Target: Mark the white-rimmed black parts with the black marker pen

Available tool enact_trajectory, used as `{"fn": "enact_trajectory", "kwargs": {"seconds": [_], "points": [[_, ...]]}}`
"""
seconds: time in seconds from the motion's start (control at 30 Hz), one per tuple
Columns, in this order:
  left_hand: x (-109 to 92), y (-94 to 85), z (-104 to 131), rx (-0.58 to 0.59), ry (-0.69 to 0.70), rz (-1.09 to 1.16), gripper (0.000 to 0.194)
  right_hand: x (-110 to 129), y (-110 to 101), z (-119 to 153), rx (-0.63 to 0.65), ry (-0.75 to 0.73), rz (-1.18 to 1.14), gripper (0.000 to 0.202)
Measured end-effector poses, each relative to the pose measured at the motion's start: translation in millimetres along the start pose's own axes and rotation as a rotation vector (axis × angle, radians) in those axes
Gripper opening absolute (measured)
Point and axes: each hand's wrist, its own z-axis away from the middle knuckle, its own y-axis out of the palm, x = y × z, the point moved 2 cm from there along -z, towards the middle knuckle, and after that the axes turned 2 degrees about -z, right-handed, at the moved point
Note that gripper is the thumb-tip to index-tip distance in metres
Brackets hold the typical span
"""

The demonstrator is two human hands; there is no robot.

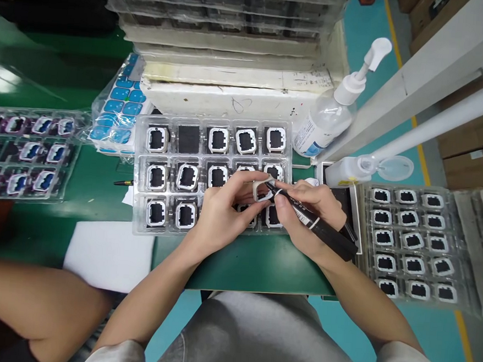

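Each of the two hands gripped one thing: the left hand pinched one white frame, and the right hand closed round one black marker, its tip at the frame; contact was unclear. Beneath and beyond the left hand, a clear tray showed four seated frames in its far row, plus one bare dark pad. Right of the right hand, a second tray held fifteen, in five rows of three. One pump bottle stood beyond that hand. The held frame looked pale and rounded, tilted, partly hidden by fingers. Between the wrists, open green tabletop ran from the clear tray's near edge to the table's front edge.
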Motion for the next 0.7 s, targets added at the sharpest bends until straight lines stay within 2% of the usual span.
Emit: {"fn": "enact_trajectory", "kwargs": {"seconds": [0.33, 0.4, 0.57, 0.63, 0.7], "points": [[1.3, -0.4, 0.6, -0.007, 0.06, -0.119, 0.038, 3.3, -2.2, -1.2, 0.029, 0.016, 0.032, 0.022], [1.5, -0.4, 1.3, -0.016, 0.078, -0.152, 0.037, 4.8, -0.9, -2.9, 0.054, -0.051, 0.106, 0.023], [0.3, -0.4, 1.0, -0.017, 0.074, -0.151, 0.035, 8.2, 5.2, -5.3, 0.041, -0.354, 0.276, 0.024], [-0.3, -0.4, 0.5, -0.015, 0.078, -0.123, 0.034, 8.8, 5.1, -5.7, 0.046, -0.33, 0.283, 0.023], [-0.1, -0.4, 0.2, -0.02, 0.075, -0.097, 0.033, 9.1, 3.1, -6.0, 0.068, -0.212, 0.249, 0.021]]}}
